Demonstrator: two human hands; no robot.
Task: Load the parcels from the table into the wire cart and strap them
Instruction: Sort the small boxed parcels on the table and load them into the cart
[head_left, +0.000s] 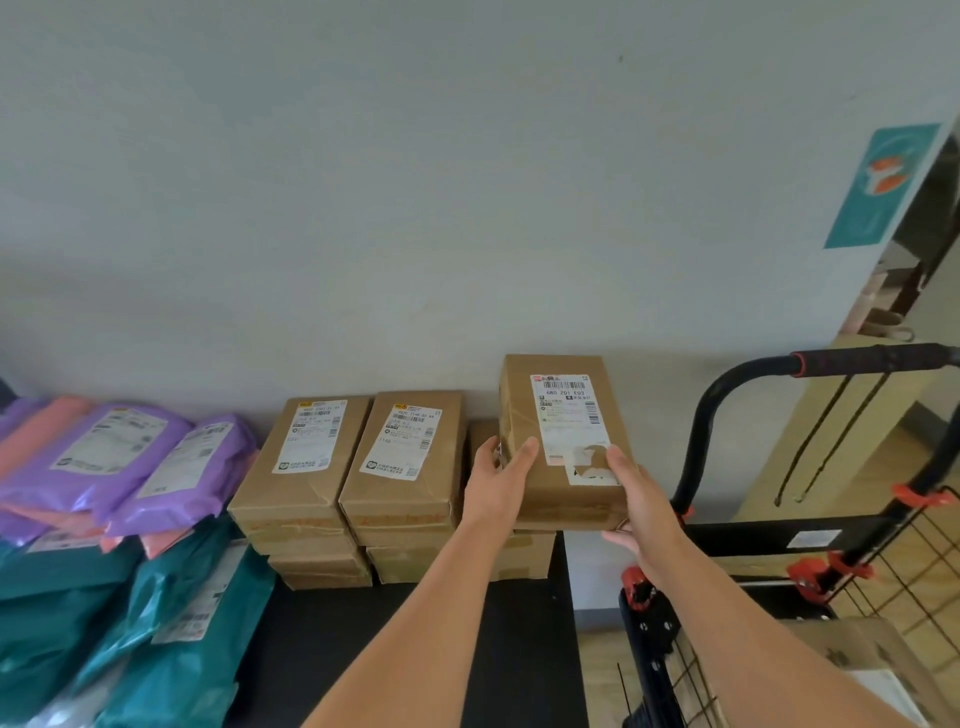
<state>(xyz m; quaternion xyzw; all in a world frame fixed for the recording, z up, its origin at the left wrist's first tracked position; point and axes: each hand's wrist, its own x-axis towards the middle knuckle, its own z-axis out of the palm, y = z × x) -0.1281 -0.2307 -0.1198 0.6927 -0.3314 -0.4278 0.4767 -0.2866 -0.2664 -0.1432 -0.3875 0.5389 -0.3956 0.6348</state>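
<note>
The person is lifting a brown box (563, 441) clear of the rightmost stack (524, 556) at the far end of the counter (519, 649). The left hand (496, 483) is wrapping its near left corner with the thumb on top, and the right hand (641, 499) is gripping the near right corner with fingers underneath. The wire cart (727, 535) is standing just beside the counter's right end, and its black handle (857, 358) is rising close to the right hand. To do this well, the person should probably be keeping the box level, drawing it back and rightward around the handle post rather than into it. It should then go down flat and snug against what seems to be a carton (857, 654) already in the basket, so the strap can bind a tight load. Two more box stacks (358, 457) and the plastic mailing bags (119, 457) are waiting on the counter.
</note>
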